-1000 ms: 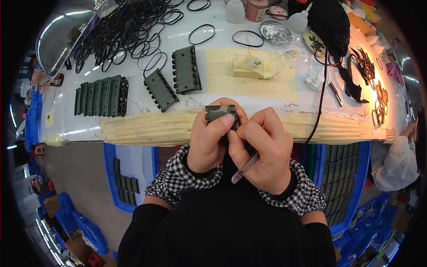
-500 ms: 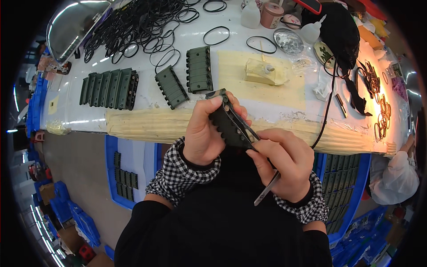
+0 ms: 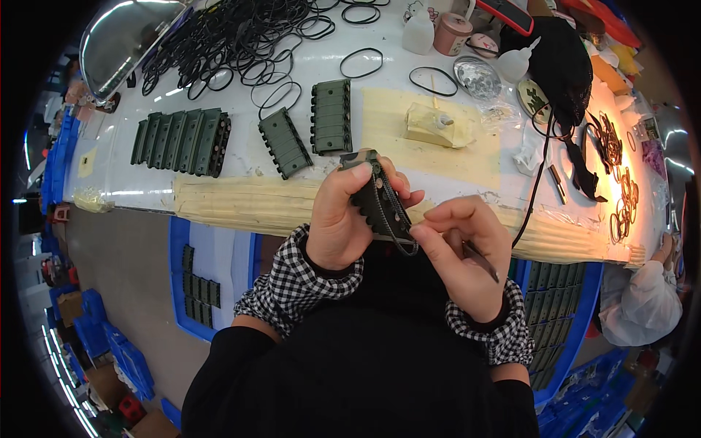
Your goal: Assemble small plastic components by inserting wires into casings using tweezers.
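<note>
My left hand is closed round a dark green toy tank chassis, its thumb on the upper end. A black toothed rubber track loops along the chassis's right side, over its small wheels, and hangs slack at the lower end. Beside that slack end is my right hand, thumb and forefinger close together; whether they touch the track I cannot tell. Metal tweezers are tucked in the same hand under its curled fingers. On the table beyond lie two single green chassis.
A row of green chassis stands at the left. Black track loops are heaped at the back. A taped block, a black bag and a cable lie to the right. Blue trays with green parts sit below the table edge.
My right hand has shifted right, off the track's middle. The track, earlier stretched toward that hand, now lies nearer the chassis with its lower end drooping. The tweezers have swung round in the hand.
</note>
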Tool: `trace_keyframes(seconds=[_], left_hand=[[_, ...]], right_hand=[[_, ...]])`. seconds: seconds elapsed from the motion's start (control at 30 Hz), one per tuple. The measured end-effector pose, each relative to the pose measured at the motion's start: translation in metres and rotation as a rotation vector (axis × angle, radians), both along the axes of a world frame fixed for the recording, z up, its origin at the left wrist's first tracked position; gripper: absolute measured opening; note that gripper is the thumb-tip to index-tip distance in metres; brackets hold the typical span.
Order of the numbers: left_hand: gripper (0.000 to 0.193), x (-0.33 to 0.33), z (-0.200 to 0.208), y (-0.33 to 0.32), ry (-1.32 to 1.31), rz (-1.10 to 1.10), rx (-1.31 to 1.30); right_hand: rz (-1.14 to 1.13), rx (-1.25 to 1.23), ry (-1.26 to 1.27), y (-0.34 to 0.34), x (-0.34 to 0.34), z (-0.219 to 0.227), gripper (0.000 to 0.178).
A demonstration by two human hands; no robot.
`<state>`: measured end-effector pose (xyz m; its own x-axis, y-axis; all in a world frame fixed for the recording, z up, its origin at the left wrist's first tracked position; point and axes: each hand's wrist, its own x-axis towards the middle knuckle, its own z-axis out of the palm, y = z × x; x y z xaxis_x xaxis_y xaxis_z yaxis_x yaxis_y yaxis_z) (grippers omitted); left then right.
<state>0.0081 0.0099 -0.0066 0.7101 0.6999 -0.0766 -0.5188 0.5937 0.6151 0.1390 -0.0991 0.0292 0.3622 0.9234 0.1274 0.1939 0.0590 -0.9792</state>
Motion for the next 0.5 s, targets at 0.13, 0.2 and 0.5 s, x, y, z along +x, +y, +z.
trace_keyframes(seconds=[0.13, 0.2, 0.5], left_hand=[[0.023, 0.0, 0.001, 0.002, 0.043, 0.026, 0.104], [0.023, -0.001, 0.004, 0.002, 0.076, 0.046, 0.108], [0.029, -0.002, 0.009, 0.0, 0.086, 0.118, -0.146]], right_hand=[[0.024, -0.097, 0.18, 0.009, -0.003, -0.006, 0.012], [0.028, -0.092, 0.071, 0.012, -0.002, -0.008, 0.013], [-0.098, 0.172, -0.675, 0.021, -0.019, 0.003, 0.018]])
